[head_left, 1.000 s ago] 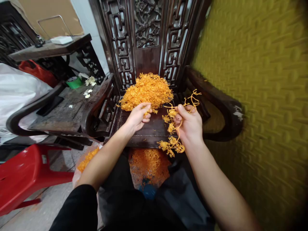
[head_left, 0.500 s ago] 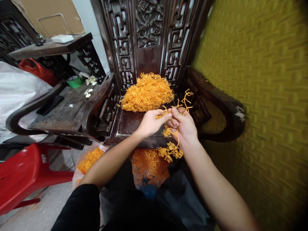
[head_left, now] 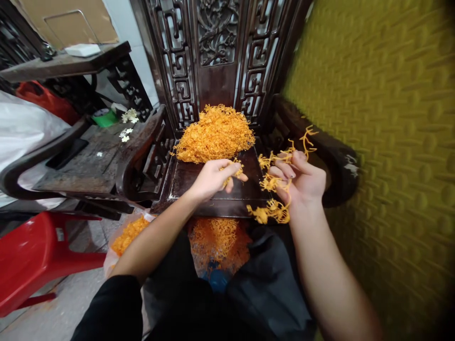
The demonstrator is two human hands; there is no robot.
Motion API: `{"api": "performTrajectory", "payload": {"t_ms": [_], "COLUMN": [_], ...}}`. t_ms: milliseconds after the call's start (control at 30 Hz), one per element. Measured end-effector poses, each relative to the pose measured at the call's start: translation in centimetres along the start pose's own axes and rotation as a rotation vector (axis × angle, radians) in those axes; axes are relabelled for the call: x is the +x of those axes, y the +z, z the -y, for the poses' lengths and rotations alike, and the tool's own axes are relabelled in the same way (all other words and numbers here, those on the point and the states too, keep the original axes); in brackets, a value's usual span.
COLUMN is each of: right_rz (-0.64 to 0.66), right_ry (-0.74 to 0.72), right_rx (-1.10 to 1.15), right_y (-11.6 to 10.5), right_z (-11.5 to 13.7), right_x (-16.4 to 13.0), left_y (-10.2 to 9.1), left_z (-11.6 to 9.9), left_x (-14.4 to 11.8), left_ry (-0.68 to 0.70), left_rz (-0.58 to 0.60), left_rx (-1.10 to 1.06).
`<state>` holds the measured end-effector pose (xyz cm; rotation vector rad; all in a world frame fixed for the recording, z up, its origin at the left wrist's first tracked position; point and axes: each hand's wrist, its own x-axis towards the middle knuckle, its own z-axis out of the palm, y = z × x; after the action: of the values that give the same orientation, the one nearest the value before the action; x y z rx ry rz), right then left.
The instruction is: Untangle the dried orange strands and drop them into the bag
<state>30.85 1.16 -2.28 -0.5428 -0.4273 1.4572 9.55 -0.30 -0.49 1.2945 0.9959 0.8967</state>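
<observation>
Risk: loose strands can slip from the right hand (head_left: pixel 302 182) and drop past the seat (head_left: pixel 209 182) edge, since the cluster (head_left: pixel 273 184) hangs free below the palm and only part of it is clamped. A second risk: the small tuft (head_left: pixel 232 169) in the left hand (head_left: pixel 213 179) can scatter if the pinch relaxes.

Left hand: fingers curled, pinching the tuft at its 2 o'clock side. Right hand: fingers half closed on the cluster, which extends from 12 o'clock to 7 o'clock of the palm. The pile (head_left: pixel 215 135) lies at 12 o'clock of the left hand, just beyond the fingertips, apart from both hands.
</observation>
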Motion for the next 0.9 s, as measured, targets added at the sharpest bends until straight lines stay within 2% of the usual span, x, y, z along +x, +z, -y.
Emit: {"api": "performTrajectory", "payload": {"t_ms": [167, 367, 500, 600, 733, 900], "right_rz": [0.122, 0.266, 0.293, 0.294, 0.335, 0.401], "right_ry": [0.065, 0.136, 0.138, 0.137, 0.151, 0.166], "right_rx": [-0.075, -0.115, -0.145, -0.192, -0.252, -0.253], "right_y": [2.2, 2.7, 2.8, 3.0, 3.2, 3.6], "right_z": [-0.6, -0.4, -0.5, -0.9, -1.5, -1.8], "right_x": [-1.8, -2.4, -2.7, -2.8, -2.9, -3.2], "left_y": [-1.6, -2.3, -2.2, -2.0, -1.3, -0.8], "left_z": [0.7, 1.0, 0.5, 0.1, 0.5, 1.3], "left_x": [1.2, 1.3, 0.8, 0.4, 0.3, 0.5], "left_ry": [-0.059, -0.097, -0.064, -0.021, 0.155, 0.326], "left_rz": [-0.114, -0.073, -0.006, 0.043, 0.017, 0.262], "left_rx": [-0.258, -0.208, -0.066, 0.139, 0.458, 0.761]}}
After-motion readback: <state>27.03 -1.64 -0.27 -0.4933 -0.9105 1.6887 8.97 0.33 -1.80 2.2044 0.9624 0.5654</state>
